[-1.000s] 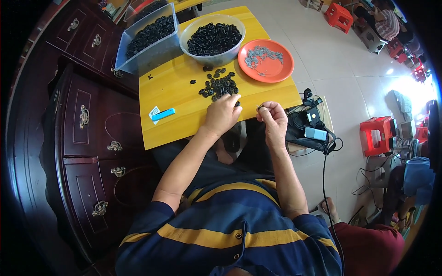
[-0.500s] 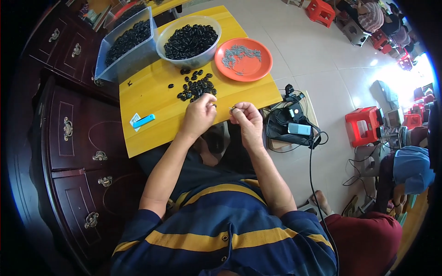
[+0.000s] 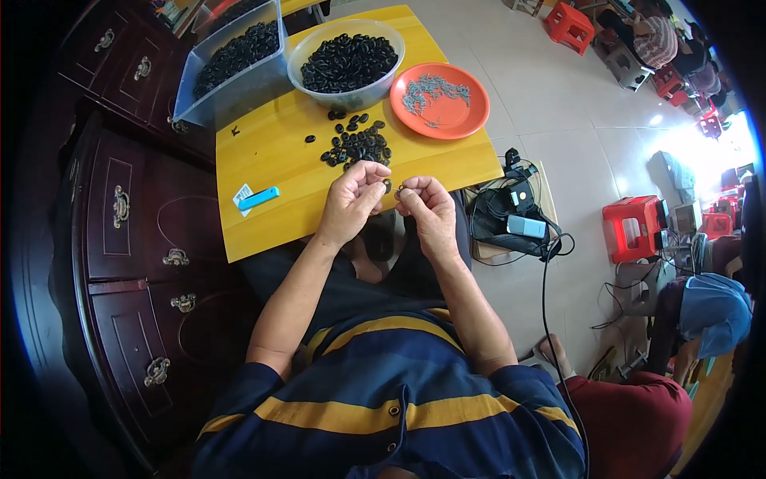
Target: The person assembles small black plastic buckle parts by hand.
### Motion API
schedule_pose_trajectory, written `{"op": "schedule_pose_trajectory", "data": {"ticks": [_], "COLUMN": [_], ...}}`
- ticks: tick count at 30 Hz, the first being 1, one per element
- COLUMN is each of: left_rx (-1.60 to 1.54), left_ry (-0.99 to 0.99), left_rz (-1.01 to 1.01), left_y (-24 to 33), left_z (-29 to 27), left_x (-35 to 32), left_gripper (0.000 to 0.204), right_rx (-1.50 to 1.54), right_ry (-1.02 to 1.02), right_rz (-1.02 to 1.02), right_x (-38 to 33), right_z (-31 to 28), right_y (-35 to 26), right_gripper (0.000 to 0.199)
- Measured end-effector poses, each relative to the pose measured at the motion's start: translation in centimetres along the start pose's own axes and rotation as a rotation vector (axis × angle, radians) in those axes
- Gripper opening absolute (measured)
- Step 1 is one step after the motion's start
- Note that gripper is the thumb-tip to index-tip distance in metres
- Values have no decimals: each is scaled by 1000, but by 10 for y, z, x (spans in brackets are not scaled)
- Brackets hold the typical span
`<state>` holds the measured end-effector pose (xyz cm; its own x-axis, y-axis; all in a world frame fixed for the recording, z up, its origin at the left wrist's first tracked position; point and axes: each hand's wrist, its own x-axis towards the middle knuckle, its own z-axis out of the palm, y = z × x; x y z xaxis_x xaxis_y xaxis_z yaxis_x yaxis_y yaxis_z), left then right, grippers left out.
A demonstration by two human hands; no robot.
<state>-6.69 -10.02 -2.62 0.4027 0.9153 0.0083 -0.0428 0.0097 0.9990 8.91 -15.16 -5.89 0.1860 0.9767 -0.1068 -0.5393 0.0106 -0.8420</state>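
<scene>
My left hand pinches a small black oval piece between thumb and fingers, just over the front edge of the yellow table. Close beside it, my right hand has thumb and fingertips pressed together on something tiny that I cannot make out. The fingertips of both hands nearly meet. Right beyond my left hand lies a loose pile of the same black oval pieces. An orange plate farther off carries many thin grey pin-like bits.
A clear bowl and a blue-tinted bin, both full of black pieces, stand at the back. A blue-handled tool lies at left. Dark drawers flank the table; a cable-filled bag sits right. Other people work far right.
My left hand has moved right, closer to the right hand, and the black piece in it now shows. The right hand stays almost in place. The whole view has shifted slightly.
</scene>
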Motion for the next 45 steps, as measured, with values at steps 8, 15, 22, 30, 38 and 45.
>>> {"op": "schedule_pose_trajectory", "data": {"ticks": [8, 15, 22, 30, 38, 45], "left_rx": [50, 45, 100, 199, 228, 200], "left_ry": [-6, -6, -27, -35, -65, -161], "left_rz": [36, 39, 55, 62, 121, 68], "left_y": [-4, -3, -5, 0, 2, 3], "left_z": [-3, -4, -2, -1, -2, -7], "left_x": [-4, -4, -4, -4, 0, 1], "left_gripper": [15, 16, 16, 18, 19, 24], "right_rx": [-59, -66, -78, -53, -81, -80], "right_ry": [-18, 23, 8, 6, 5, 14], "right_rz": [14, -3, -5, 34, 72, 112], "right_x": [-1, 0, -3, -5, -5, -3], "right_z": [-2, -1, 1, 3, 0, -3], "right_y": [6, 5, 6, 4, 3, 3], "right_gripper": [12, 12, 11, 15, 14, 12]}}
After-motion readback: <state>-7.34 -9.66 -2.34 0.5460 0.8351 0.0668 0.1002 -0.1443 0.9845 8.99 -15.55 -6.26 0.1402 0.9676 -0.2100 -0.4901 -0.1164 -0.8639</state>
